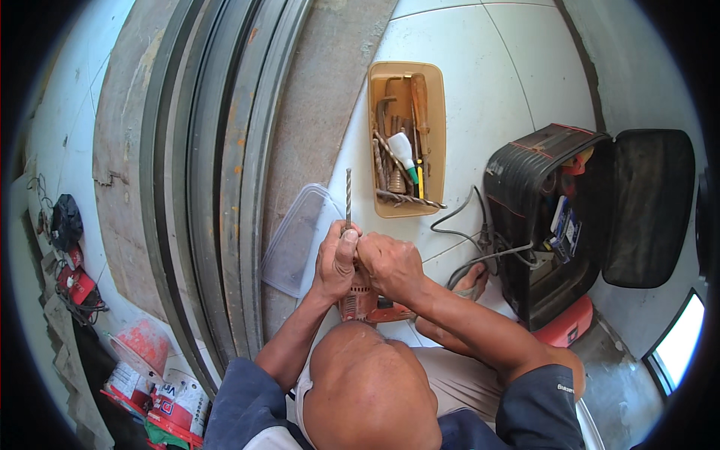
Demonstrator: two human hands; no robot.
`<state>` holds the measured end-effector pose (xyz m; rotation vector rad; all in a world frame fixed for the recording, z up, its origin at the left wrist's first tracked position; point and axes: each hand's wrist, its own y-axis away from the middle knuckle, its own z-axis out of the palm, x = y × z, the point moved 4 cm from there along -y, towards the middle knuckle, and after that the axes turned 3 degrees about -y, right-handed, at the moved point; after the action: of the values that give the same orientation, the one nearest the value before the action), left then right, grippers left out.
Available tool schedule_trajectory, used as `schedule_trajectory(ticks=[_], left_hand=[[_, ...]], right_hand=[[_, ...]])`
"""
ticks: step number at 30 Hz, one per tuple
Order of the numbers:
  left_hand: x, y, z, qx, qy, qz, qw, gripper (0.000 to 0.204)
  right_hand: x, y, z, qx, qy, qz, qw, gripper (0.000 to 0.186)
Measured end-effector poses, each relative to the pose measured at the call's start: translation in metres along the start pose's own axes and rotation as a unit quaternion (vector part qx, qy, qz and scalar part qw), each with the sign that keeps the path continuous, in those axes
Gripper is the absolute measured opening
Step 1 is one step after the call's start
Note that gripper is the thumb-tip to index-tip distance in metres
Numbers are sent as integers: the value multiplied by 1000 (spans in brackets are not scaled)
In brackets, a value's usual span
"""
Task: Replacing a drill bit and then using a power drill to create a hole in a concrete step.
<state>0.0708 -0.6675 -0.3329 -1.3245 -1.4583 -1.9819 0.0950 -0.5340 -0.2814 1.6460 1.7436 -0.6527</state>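
Note:
In front of me an orange-red power drill (355, 306) points away, with a long twist drill bit (349, 193) standing out of its front end. My left hand (336, 260) is closed round the drill's front end, its thumb beside the base of the bit. Against its right side, my right hand (389, 264) is curled into a fist at the chuck. Those fingers hide whatever they grip. Beyond my hands lies a tan plastic box (439, 142) of drill bits, with a wooden-handled tool (419, 101) and a white bottle (401, 150) inside.
Long grey metal profiles (232, 165) run along the left on a board. A clear lid (300, 240) lies beside my left hand. To the right stands an open black toolbox (517, 187), with a grey cable (457, 229) by it. Paint buckets (176, 405) sit at lower left.

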Motion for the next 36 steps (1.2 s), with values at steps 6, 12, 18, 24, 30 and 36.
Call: schedule_trajectory(ticks=[6, 12, 18, 24, 30, 36], left_hand=[[-5, -4, -7, 12, 92, -57, 994, 45], [1, -3, -8, 13, 198, -112, 974, 29], [2, 2, -23, 59, 204, -132, 968, 18], [-1, 1, -31, 112, 155, -124, 974, 25], [-27, 6, -25, 83, 242, -71, 964, 64], [-21, 13, -20, 8, 325, -88, 942, 92]], right_hand=[[-12, 2, 15, 44, -30, 75, 996, 16], [-16, 6, 29, 94, -44, 115, 988, 17], [-36, -1, 42, 64, -29, 169, 983, 11], [-35, -3, 55, 68, -45, 167, 983, 12], [-7, 1, 25, 52, -357, 227, 905, 17], [-3, -21, -8, -74, -107, 46, 990, 14]])
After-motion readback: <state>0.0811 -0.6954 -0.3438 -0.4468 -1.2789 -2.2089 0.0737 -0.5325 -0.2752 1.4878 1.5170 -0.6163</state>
